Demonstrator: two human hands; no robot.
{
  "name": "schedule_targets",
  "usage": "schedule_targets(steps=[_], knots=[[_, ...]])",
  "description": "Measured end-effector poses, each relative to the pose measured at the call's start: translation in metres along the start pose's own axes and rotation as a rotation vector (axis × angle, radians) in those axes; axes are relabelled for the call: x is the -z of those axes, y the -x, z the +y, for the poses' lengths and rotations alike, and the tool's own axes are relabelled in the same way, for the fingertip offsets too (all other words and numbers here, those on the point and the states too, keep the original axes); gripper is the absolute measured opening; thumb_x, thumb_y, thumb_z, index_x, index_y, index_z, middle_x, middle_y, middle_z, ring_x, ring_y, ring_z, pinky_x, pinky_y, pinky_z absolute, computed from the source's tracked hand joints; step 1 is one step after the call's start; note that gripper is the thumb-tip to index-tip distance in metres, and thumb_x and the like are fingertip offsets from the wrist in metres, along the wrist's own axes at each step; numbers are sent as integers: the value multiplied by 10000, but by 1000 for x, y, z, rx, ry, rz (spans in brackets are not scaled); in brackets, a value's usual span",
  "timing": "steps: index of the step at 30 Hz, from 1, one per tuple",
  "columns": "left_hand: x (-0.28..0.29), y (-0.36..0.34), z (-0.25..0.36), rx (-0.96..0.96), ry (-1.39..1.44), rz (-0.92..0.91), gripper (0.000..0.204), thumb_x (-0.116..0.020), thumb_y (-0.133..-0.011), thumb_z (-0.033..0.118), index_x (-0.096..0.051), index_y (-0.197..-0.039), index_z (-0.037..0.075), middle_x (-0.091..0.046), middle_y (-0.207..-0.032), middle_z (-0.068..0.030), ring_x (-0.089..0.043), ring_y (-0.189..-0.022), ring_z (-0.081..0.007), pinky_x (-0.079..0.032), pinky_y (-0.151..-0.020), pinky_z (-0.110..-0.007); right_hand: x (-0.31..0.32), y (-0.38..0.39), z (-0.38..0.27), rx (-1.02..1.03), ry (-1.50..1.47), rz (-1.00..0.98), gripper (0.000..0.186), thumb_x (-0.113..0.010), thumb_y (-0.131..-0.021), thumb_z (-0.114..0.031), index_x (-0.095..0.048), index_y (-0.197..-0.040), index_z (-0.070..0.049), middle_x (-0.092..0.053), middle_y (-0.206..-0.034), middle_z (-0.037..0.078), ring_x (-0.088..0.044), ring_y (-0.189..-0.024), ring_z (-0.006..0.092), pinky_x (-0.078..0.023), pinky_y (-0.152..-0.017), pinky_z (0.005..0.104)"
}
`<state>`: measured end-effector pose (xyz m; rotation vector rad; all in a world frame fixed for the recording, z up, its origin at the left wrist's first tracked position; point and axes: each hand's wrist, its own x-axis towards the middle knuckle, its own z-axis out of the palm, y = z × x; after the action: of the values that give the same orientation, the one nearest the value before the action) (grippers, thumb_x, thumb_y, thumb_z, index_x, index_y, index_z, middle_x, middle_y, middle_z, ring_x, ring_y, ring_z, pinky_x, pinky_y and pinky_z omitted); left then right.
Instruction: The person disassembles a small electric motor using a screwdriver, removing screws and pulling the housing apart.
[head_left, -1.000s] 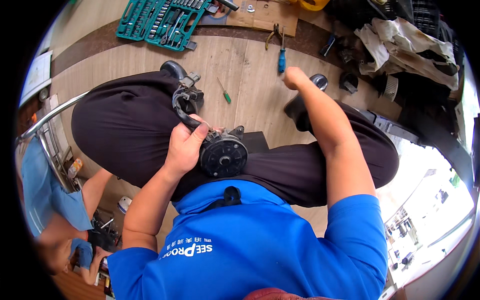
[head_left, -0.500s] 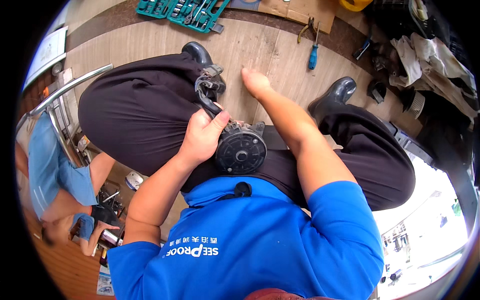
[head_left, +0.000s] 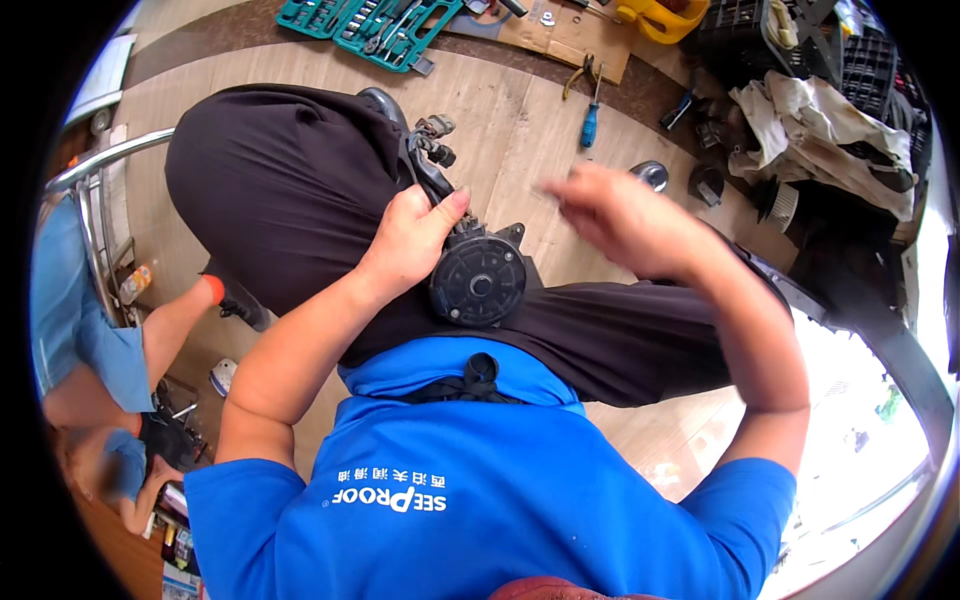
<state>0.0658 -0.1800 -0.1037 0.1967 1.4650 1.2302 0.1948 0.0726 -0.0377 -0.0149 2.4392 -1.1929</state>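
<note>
A round black motor (head_left: 479, 285), with bolts around its rim, rests in my lap. From its top a thick black cable (head_left: 431, 182) runs up to grey and black plug connectors (head_left: 436, 138). My left hand (head_left: 412, 238) is closed around this cable just above the motor, thumb on top; its other fingers are mostly hidden. My right hand (head_left: 625, 220) is raised over the floor to the right of the motor, apart from it. Motion smears its fingers, and whether anything is between them does not show.
Ahead lie a green socket tool case (head_left: 400, 65), pliers (head_left: 578, 78), a blue-handled screwdriver (head_left: 590, 122) and a cardboard sheet (head_left: 560, 40). A yellow container (head_left: 665, 22), black crates (head_left: 760, 40) and pale cloth (head_left: 830, 140) crowd the right. Another person (head_left: 85, 330) is at the left.
My right hand has swung right and back from the floor ahead, its elbow moving outward. My right leg has shifted back. The left hand keeps its hold on the cable.
</note>
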Motion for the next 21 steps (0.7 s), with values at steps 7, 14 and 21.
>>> schedule_targets(steps=[7, 14, 21], knots=[[-5, 1, 0, -116, -70, 72, 392, -574, -1045, 293, -611, -795, -6, -617, -707, -4, -534, -667, -73, -463, -608, -307, -72, 27, -51, 20, 32, 272, 312, -638, -896, -110, -633, -1206, -71, -574, -928, 152, -645, -775, 347, -534, -644, 448], [-6, 1, -2, -157, -77, 84, 400, -585, -1035, 289, -596, -774, -13, -603, -677, -24, -526, -648, -92, -460, -603, -333, -65, 26, -60, -72, 133, 193, 322, -632, -885, -114, -623, -1205, -79, -591, -928, 164, -651, -796, 362, -533, -652, 465], [-4, 1, -8, -90, -155, 219, 399, -613, -1019, 293, -597, -768, -17, -587, -647, -41, -511, -630, -106, -452, -582, -346, -86, 8, -70, -184, 35, 224, 371, -612, -884, -117, -635, -1253, -88, -632, -879, 196, -663, -809, 396, -535, -700, 490]])
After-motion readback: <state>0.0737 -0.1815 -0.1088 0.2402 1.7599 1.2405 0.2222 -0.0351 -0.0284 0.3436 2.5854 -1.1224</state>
